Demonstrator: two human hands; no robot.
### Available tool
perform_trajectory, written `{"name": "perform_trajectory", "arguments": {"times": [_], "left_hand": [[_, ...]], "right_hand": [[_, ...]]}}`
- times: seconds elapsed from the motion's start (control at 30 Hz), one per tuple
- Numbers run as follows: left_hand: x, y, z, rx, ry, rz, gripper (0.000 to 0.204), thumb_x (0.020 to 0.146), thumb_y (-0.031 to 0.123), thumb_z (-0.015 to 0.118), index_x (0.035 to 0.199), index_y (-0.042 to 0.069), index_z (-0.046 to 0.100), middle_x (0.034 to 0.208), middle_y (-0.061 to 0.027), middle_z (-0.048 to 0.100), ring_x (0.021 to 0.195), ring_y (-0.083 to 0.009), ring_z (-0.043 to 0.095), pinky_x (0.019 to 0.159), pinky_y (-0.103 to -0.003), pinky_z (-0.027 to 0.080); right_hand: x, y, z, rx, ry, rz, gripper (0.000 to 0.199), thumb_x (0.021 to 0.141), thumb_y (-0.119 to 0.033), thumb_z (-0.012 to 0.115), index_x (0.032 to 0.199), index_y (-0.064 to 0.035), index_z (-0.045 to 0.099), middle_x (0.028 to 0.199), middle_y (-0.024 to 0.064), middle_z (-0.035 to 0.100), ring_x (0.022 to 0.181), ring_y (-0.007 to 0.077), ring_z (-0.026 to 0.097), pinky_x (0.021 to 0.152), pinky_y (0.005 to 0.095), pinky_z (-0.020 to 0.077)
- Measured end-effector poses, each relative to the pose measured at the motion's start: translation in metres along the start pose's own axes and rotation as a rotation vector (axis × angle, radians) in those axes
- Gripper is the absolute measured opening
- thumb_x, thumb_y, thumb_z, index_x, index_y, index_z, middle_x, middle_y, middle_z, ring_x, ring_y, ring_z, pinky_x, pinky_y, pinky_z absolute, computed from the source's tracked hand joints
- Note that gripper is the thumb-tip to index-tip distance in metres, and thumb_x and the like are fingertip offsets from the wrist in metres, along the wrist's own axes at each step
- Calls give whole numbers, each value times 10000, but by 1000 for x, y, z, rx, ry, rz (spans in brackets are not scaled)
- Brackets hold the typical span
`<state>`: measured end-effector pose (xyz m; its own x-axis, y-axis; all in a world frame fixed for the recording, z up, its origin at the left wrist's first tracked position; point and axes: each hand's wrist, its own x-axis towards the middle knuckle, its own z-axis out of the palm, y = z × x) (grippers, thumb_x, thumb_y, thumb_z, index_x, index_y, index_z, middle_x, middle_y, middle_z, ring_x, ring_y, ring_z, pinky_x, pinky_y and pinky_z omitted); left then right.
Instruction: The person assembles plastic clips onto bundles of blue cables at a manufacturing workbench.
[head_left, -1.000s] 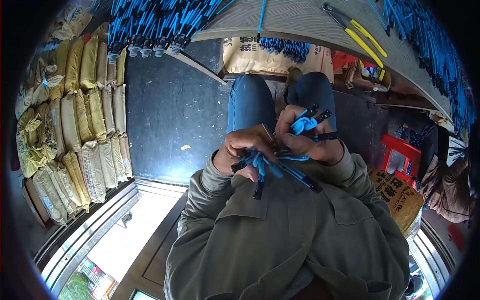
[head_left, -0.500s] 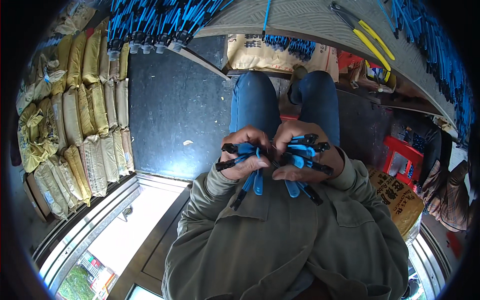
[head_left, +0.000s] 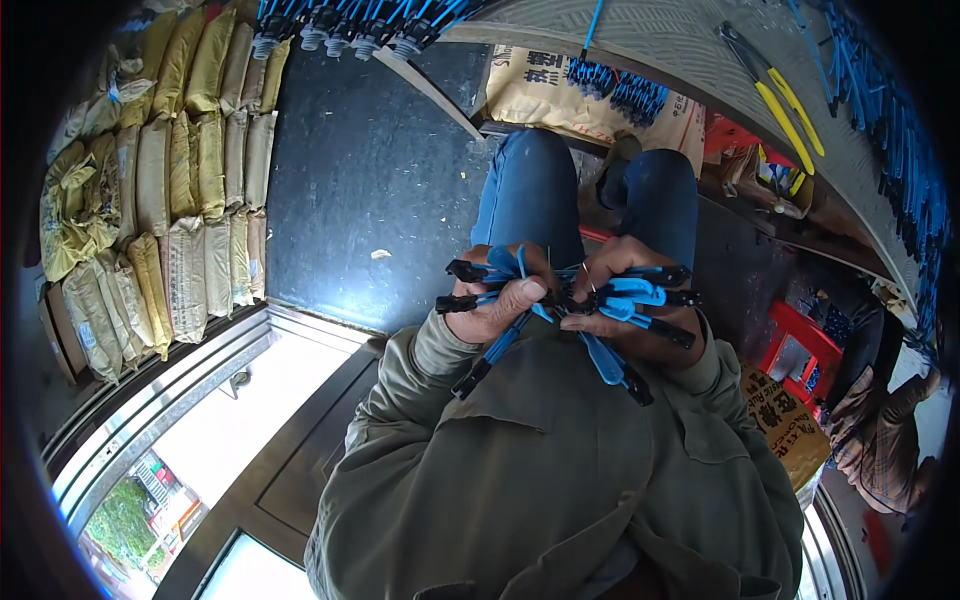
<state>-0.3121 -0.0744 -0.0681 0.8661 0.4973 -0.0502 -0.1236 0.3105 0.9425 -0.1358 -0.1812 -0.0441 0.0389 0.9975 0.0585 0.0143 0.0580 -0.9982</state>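
Note:
In front of my lap, my left hand (head_left: 505,300) and my right hand (head_left: 635,295) are close together with fingers bent. Several thin blue pieces with black ends (head_left: 490,360) fan out from my left hand, the thumb pressed on them. A similar cluster of blue pieces with black tips (head_left: 605,360) sticks out of my right hand toward the right and down. Between the two hands the inner ends of the pieces meet or nearly meet; which, I cannot tell. Thin pale wire-like strands stand up near the fingertips.
A grey worktop (head_left: 660,40) curves across the top right, bearing pliers with yellow handles (head_left: 785,115) and piles of blue rods (head_left: 880,130). Stacked sacks (head_left: 150,180) line the left side. At right are a red chair (head_left: 800,350) and another person's sleeve (head_left: 880,440).
My hands keep their hold on the blue pieces, whose ends have shifted and spread a little. The view has moved slightly, so the surroundings appear displaced.

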Motion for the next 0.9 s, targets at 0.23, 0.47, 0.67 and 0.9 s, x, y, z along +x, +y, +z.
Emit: {"name": "perform_trajectory", "arguments": {"times": [0.23, 0.47, 0.67, 0.9], "left_hand": [[-2, -7, 0, 67, 35, -11, 336, 884, 307, 566, 797, -17, 539, 692, -108, 564, 622, -144, 539, 565, -267, 426], [-5, -11, -4, 125, 35, -46, 340, 883, 314, 570, 794, -12, 534, 690, -100, 563, 624, -138, 547, 561, -262, 431], [1, 2, -6, 69, -85, 52, 247, 799, 228, 683, 841, 12, 572, 741, -53, 595, 644, -104, 544, 581, -241, 436], [2, 4, 10, 219, 52, -67, 346, 682, 71, 782, 960, 20, 582, 789, -26, 606, 695, -62, 551, 613, -214, 443]], "right_hand": [[0, -1, 1, 31, -25, -14, 313, 685, -11, 767, 888, -56, 534, 890, 50, 577, 847, 133, 576, 745, 284, 475], [0, -3, 1, 37, -53, 3, 317, 688, -18, 767, 886, -51, 521, 889, 58, 580, 852, 140, 580, 747, 280, 475], [1, 1, -4, 48, 9, -11, 349, 681, -39, 779, 914, -45, 519, 875, 62, 589, 840, 119, 576, 713, 260, 472], [5, -2, -10, 123, 72, 51, 411, 684, -53, 780, 999, -31, 517, 889, 47, 591, 848, 109, 568, 727, 260, 453]]}}
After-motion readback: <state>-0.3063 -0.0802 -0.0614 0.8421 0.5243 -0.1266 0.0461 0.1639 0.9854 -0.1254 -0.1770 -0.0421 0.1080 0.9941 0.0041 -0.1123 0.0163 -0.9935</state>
